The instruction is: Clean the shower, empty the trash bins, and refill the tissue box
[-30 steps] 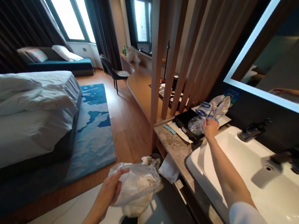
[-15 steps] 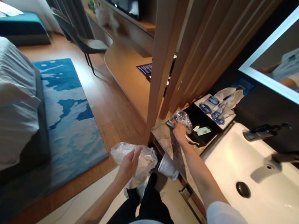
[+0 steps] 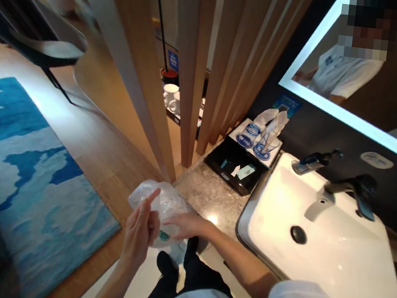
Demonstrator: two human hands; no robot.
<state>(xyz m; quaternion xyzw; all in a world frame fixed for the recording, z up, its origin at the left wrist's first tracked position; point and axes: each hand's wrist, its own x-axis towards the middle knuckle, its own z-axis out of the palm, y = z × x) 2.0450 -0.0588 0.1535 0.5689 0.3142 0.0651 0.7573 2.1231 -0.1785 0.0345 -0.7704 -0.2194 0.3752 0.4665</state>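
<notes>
Close in front of the person's black trousers (image 3: pixel 169 279), both hands work together at chest side. The left hand (image 3: pixel 138 228) stands upright with straight fingers, not curled, and its palm lies against the bag, so I cannot tell how firmly it grips. The right hand (image 3: pixel 186 226) comes in from the side, open and flat, its fingers stretched over the bag without closing. Between them is a crumpled clear plastic bag (image 3: pixel 165 207), its long axis running sideways and slightly down to the right, with the lower end pointing toward the floor. Inside it shows a small teal piece (image 3: pixel 164 235).

The bag is just beside the near corner of the stone worktop (image 3: pixel 211 193), with the open floor below it. Farther along the worktop are a black tray (image 3: pixel 233 184) and a white tray (image 3: pixel 236 135) with two glasses (image 3: pixel 249 135), next to the white washbasin (image 3: pixel 316 248). Behind stand wooden slats (image 3: pixel 193 72), and a blue rug (image 3: pixel 36 188) lies on the left.
</notes>
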